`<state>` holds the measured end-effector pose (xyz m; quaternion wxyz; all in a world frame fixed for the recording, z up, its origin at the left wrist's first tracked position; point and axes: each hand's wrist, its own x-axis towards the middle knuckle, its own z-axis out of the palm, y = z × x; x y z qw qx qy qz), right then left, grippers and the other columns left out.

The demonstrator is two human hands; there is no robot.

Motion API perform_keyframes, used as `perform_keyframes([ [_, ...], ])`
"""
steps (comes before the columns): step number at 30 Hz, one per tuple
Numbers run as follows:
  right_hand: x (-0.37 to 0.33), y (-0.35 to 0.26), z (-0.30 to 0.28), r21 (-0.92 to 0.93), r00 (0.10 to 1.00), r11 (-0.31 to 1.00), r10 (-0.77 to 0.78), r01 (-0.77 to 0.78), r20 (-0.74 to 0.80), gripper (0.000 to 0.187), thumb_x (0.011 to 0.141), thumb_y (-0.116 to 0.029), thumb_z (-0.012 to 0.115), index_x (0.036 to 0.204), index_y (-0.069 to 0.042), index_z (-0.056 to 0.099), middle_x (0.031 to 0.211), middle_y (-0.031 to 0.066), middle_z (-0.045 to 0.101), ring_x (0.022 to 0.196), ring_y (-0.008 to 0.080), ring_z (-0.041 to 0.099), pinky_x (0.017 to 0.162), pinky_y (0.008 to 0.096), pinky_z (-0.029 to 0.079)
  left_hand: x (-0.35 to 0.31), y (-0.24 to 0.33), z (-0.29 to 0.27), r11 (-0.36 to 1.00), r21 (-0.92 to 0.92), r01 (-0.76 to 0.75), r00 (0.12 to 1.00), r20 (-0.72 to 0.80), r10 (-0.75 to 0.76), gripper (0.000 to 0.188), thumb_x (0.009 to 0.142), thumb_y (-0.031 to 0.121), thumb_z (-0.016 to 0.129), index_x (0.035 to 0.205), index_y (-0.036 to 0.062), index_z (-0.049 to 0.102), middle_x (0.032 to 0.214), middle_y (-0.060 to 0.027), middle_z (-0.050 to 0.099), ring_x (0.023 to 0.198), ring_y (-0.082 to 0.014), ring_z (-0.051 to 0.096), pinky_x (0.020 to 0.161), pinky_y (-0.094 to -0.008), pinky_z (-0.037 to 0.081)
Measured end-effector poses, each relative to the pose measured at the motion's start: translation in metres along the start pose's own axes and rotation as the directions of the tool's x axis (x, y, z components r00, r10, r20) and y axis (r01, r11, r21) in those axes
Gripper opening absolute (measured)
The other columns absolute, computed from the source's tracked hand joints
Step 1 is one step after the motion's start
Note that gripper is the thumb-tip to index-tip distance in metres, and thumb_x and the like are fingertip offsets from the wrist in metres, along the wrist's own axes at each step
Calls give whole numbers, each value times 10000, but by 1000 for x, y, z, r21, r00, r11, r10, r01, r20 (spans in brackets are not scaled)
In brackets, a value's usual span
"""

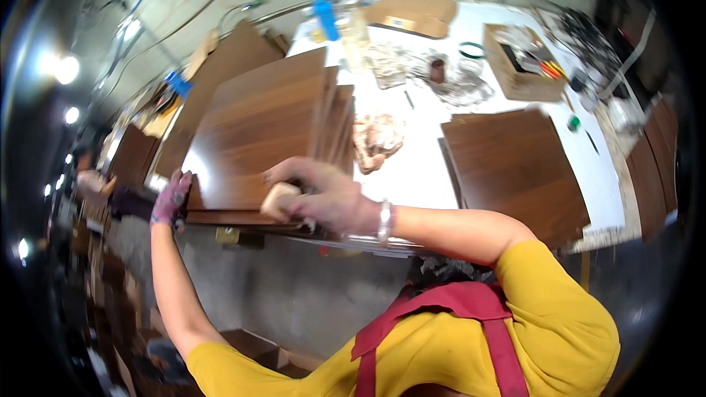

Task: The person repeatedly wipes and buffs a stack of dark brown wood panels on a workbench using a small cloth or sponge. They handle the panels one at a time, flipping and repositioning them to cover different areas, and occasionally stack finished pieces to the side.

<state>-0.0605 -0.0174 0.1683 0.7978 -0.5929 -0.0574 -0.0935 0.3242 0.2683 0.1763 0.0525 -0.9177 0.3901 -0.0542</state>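
A stack of dark brown wood-grain panels lies on the table in front of me, its glossy top panel [257, 129] tilted away to the left. At that panel's near left corner, my left hand [170, 200], in a stained purple glove, has its fingers closed over the edge. My right hand [327, 197], gloved too and smeared by motion, grips a small pale tan block [280, 201] over the near right corner of the same panel. Whether the block touches the surface is hard to tell. Beyond my right wrist lies a crumpled, brown-stained cloth [378, 140].
To the right sits a second stack of brown panels [515, 169]. Farther back are a cardboard box [523, 77] with tools, a blue bottle [325, 18], a green tape roll [471, 50] and crumpled plastic [467, 84]. At far left stands another person [92, 182].
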Motion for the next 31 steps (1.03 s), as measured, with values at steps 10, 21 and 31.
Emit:
perform_keyframes([
  [10, -35, 34, -90, 735, 953, 664, 112, 138, -281, 218, 963, -236, 586, 1140, -112, 614, 1018, 38, 656, 898, 166, 626, 804, 340, 524, 15, -21, 16, 861, 503, -77, 982, -113, 154, 459, 957, 80, 424, 1416, 87, 422, 1434, -152, 432, 1292, -293, 463, 1097, -352, 370],
  [21, -172, 25, -183, 787, 929, 592, 169, 172, -330, 298, 1013, -291, 453, 1176, -70, 568, 1022, 95, 628, 925, 231, 593, 910, 402, 484, -34, 454, -84, 657, -417, -629, 772, -435, 463, 66, 858, 119, 680, 863, 61, 649, 972, -82, 689, 829, -232, 659, 749, -333, 533],
  [31, -274, -4, -225, 709, 922, 665, 78, 234, -378, 268, 999, -289, 517, 1195, -111, 559, 1025, 17, 620, 942, 180, 554, 839, 343, 458, -81, 629, -28, 319, -862, -393, 862, -225, 454, 236, 932, 144, 616, 1114, -4, 645, 1088, -110, 642, 1039, -190, 590, 924, -301, 449],
])
